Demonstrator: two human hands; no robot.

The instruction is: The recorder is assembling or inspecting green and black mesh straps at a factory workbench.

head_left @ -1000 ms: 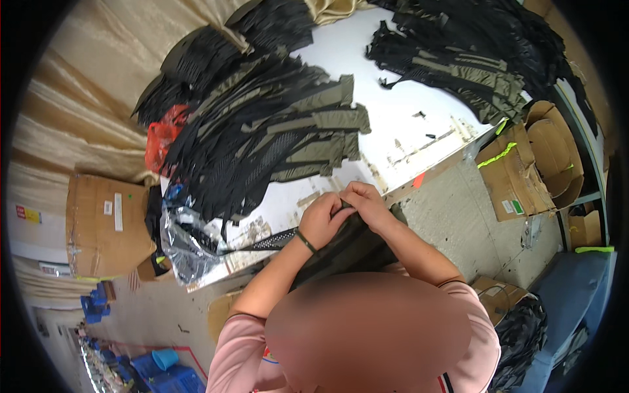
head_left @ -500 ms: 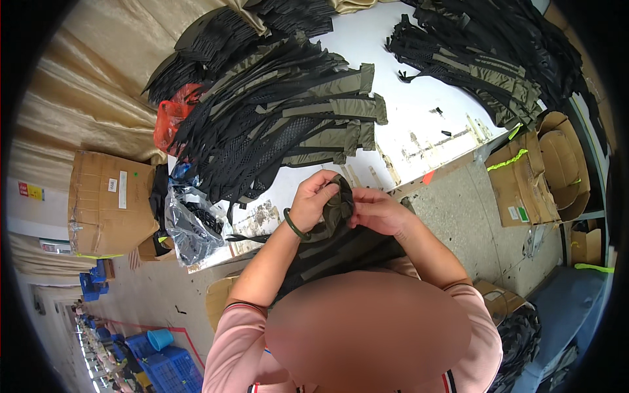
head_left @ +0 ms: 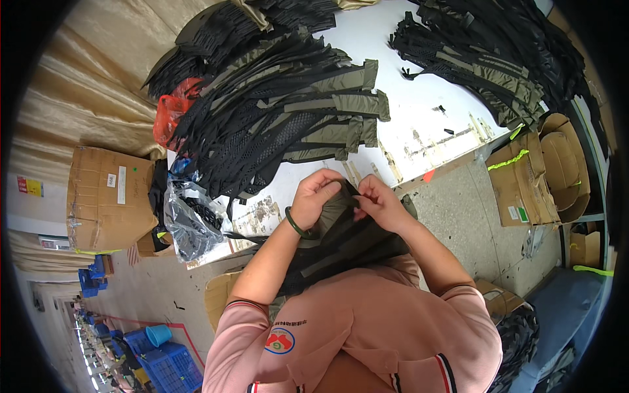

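Note:
At the table's near edge I hold an olive and black fabric piece (head_left: 336, 211) up between both hands. My left hand (head_left: 316, 199) is closed on its upper left part, thumb laid over the cloth, with a dark green bangle at the wrist. Thumb and fingertips of my right hand (head_left: 381, 204) pinch the black edge on the other side. Its lower part hangs toward more dark fabric (head_left: 341, 255) lying over my lap. Just beyond my hands, a fanned stack of black mesh and olive fabric pieces (head_left: 282, 124) covers the left of the white table (head_left: 393, 78).
Another heap of black and olive pieces (head_left: 485, 65) lies at the table's far right. A red plastic bag (head_left: 171, 118) and a clear bag (head_left: 193, 223) sit left of the stack. Cardboard boxes (head_left: 111, 200) stand on both sides; blue crates (head_left: 167, 367) are at lower left.
The fabric piece was bunched between my hands and is now more spread out. My right hand has risen slightly and its fingers have shifted along the edge. My left hand has barely moved.

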